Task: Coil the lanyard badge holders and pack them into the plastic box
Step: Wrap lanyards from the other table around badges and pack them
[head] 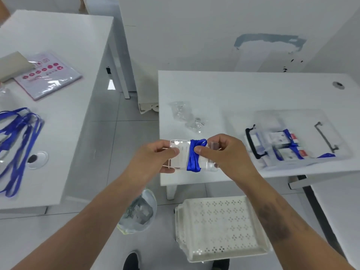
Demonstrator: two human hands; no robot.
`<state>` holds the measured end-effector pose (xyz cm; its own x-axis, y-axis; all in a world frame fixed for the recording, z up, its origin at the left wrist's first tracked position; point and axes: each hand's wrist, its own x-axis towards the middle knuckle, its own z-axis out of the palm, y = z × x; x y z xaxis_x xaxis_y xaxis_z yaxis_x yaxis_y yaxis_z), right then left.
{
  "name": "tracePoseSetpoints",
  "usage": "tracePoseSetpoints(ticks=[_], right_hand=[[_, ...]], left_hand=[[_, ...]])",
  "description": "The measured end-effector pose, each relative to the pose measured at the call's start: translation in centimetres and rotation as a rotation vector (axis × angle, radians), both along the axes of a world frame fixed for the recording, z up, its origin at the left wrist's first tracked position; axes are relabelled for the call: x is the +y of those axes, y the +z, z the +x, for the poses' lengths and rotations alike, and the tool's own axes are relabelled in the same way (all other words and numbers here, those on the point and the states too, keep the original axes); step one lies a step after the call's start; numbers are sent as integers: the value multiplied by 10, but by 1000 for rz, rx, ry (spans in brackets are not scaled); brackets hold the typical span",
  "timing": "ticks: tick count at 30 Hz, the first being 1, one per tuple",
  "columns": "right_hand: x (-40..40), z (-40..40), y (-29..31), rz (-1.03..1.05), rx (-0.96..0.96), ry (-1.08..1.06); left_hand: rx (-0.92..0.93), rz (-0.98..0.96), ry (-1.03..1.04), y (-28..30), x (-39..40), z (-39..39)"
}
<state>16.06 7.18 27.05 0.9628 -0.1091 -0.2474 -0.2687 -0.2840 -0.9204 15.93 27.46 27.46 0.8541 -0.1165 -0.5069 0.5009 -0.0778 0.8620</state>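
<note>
A clear badge holder (180, 155) with a blue lanyard (193, 158) wound around its middle is held in the air over the front edge of the right table. My left hand (155, 158) grips its left end. My right hand (224, 152) holds the right end, thumb pressing on the wound lanyard. The clear plastic box (303, 121) with black handles sits on the right table and holds several wrapped badge holders (282, 145). A pile of loose blue lanyards (17, 141) lies on the left table.
Small clear plastic bags (187, 115) lie on the right table (214, 88). A pink-printed packet (48, 76) rests on the left table (64, 45). On the floor stand a white perforated basket (220, 227) and a clear bag (139, 211).
</note>
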Motion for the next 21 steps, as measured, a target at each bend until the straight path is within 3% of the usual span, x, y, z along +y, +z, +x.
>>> tracePoseSetpoints(ticks=[12, 21], right_hand=[[-270, 29, 3, -183, -1, 46], [-358, 70, -25, -422, 51, 71]], left_hand=[[48, 46, 86, 7, -272, 17], [105, 150, 34, 1, -371, 54]])
